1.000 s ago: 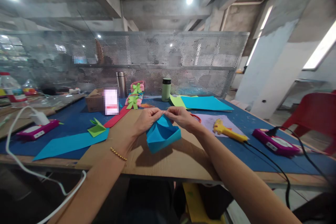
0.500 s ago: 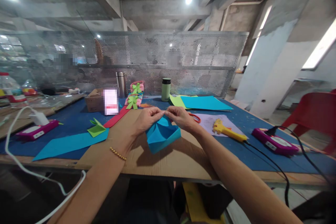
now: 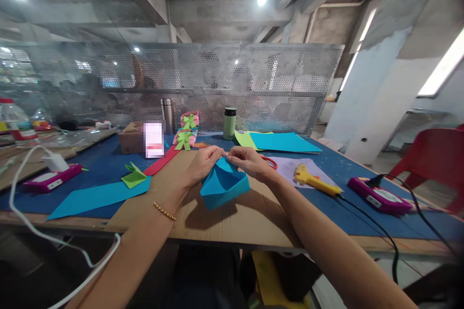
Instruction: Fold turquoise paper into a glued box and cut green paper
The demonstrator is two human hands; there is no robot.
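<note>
Now | both hands' grip pinches blue paper box [image 3: 224, 184] | fingertips partly hidden

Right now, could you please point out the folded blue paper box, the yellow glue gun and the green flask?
folded blue paper box [image 3: 224, 187], head view, front wall.
yellow glue gun [image 3: 314, 181], head view, handle.
green flask [image 3: 229, 126], head view, body.

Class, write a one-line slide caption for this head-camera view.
Left hand and right hand pinch a folded blue paper box above a cardboard sheet.

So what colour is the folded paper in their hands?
Bright blue; the folded paper shows clearly in the head view.
</note>
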